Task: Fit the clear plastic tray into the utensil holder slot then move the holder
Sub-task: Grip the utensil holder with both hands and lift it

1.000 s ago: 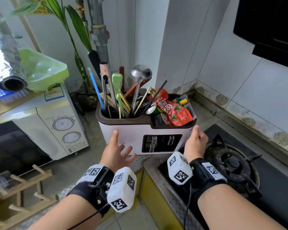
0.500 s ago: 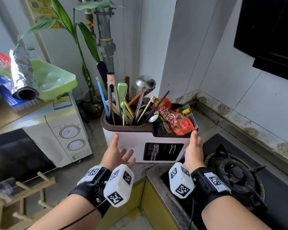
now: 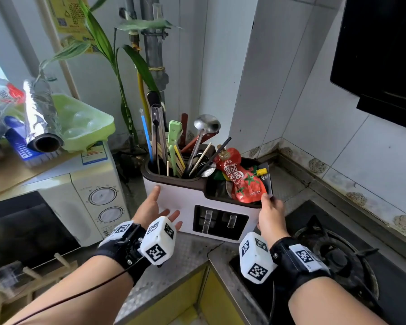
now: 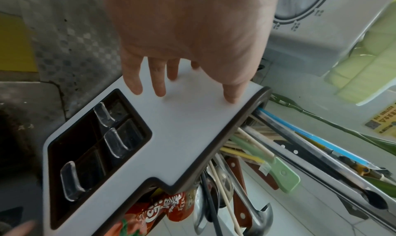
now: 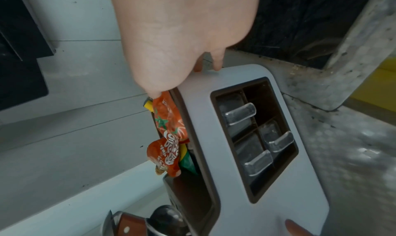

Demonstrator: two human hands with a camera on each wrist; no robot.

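- Left hand (image 3: 151, 208) lies flat w/ fingers spread on the front-left face of the white plastic utensil holder w/ dark brown rim (image 3: 185, 200); nothing clamped, just pressing.
- Right hand (image 3: 270, 213) wraps the holder's right end, thumb hooked over the rim touching the red tomato-sauce pouch (image 3: 243, 179), fingers round the side.
- Holder sits on the steel tabletop (image 3: 185, 259) at the corner, just beside the black gas hob (image 3: 338, 254).
- Clear plastic tray pieces (image 3: 217, 221) w/ curved pull tabs sit inside the dark front slot; look seated, can't tell if fully home.
- Risks, my read:
  - Left palm only pushes, so the holder could twist or slip on a lift.
  - Top-heavy: tall utensils may tip it or rattle out.
  - Thumb could dislodge the pouch.
  - Trays may slide out if tilted fwd.
- Contents: tall left well holds steel ladle (image 3: 206, 125), green spatula (image 3: 174, 137), blue stick, chopsticks, tongs; low right well holds the pouch & other packets.
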